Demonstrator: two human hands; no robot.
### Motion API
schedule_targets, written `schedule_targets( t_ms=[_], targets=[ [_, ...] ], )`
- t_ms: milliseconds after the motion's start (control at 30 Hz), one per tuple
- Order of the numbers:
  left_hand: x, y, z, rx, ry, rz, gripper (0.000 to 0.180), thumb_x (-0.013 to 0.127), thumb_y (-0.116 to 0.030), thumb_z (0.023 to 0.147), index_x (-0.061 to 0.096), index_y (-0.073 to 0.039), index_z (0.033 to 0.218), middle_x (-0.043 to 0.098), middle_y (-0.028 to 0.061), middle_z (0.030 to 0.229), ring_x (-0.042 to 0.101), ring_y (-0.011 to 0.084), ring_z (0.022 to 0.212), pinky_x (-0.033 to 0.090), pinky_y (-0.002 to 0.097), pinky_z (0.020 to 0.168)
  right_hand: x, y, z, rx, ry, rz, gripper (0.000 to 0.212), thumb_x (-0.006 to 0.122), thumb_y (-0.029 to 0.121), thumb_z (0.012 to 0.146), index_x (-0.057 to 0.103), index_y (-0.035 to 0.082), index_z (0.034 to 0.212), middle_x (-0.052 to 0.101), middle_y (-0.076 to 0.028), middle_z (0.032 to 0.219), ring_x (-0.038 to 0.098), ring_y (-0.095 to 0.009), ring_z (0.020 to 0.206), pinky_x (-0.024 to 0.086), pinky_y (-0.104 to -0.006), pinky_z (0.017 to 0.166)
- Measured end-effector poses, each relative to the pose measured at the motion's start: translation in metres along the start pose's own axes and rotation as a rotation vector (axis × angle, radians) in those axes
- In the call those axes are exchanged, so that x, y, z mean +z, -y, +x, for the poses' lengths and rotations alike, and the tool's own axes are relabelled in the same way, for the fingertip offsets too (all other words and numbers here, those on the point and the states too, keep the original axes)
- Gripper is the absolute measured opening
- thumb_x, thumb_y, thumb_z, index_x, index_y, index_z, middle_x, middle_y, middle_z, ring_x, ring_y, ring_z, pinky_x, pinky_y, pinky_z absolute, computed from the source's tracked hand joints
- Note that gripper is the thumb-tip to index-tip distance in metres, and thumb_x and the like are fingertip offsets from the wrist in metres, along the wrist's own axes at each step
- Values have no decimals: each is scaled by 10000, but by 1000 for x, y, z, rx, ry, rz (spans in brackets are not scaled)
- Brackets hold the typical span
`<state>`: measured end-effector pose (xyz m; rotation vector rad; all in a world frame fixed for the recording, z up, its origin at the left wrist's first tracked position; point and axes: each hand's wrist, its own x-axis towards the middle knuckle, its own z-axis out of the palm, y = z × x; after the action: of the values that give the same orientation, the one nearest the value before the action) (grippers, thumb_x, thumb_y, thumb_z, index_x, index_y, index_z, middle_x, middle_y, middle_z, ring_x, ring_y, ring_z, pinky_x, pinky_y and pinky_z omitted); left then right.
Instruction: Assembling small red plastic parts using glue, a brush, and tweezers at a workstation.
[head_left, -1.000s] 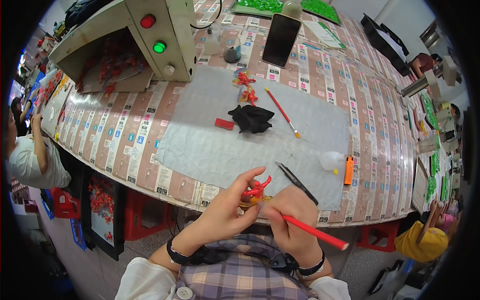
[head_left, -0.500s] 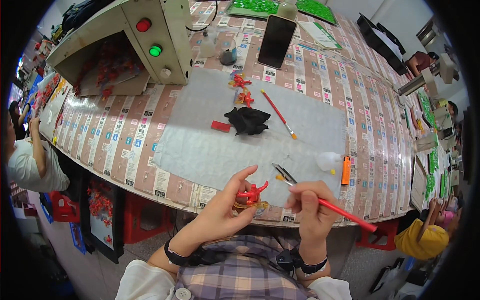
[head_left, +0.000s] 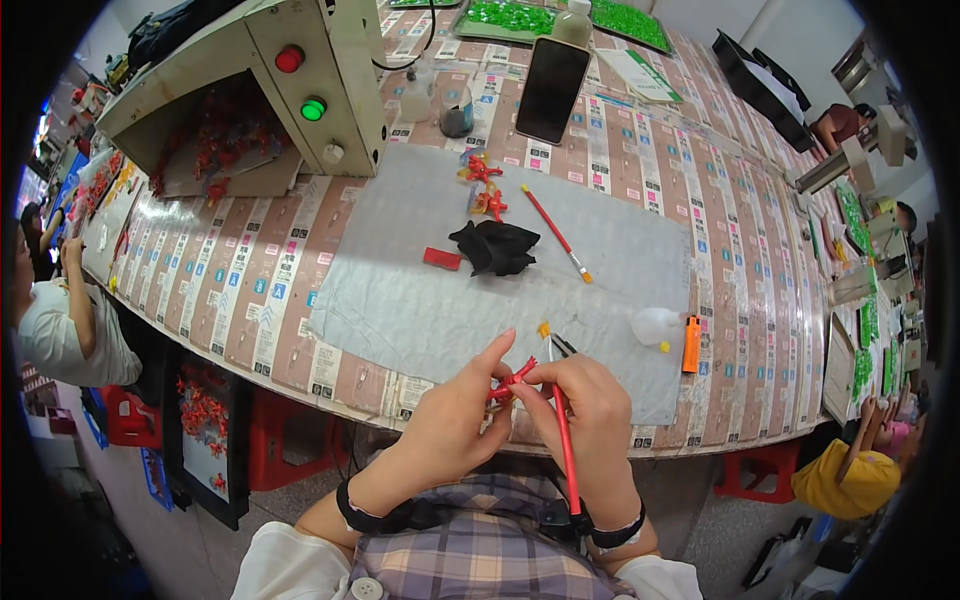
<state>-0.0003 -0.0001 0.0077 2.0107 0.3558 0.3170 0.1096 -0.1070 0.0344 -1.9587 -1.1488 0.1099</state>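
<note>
Above the near edge of the table, my left hand is closed around a small red figurine, its index finger pointing up. My right hand has a red-handled paintbrush between its fingers, yellowish bristles away from me and handle end toward my body. The same hand's thumb and index fingertip meet the figurine, so both hands touch it. Fingers hide most of the figurine. Just beyond the right fingers shows a dark slim tool; whether it lies on the cloth or is held, I cannot tell.
On the grey cloth are a black crumpled cloth, a red piece, a second paintbrush, more figurines and a whitish bottle. Beside it lies an orange lighter. A phone and a metal box machine stand farther off.
My right hand has moved left to meet the figurine, and the brush has swung from slanting right to nearly upright in view. The figurine has turned and is more covered by fingers.
</note>
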Motion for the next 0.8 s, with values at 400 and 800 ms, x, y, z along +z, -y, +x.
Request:
schedule_targets(
  t_ms=[400,800],
  targets=[
    [2,11,1,257,-205,40,731,661,63,667,341,-40,1316,580,105,964,568,234,774,478,295,635,1,3,-1,175,-32,322,99,678,26,742,604,19,808,595,-85,707,572,-185,617,446,-253,590],
    [-6,11,-9,-34,-8,-623,652,722,-41,724,398,-36,1290,539,55,1067,541,89,844,457,242,767,-3,-13,-12,196,-20,672,68,649,-9,774,603,-7,824,600,-56,771,558,-110,688,435,-224,651]
  ],
)
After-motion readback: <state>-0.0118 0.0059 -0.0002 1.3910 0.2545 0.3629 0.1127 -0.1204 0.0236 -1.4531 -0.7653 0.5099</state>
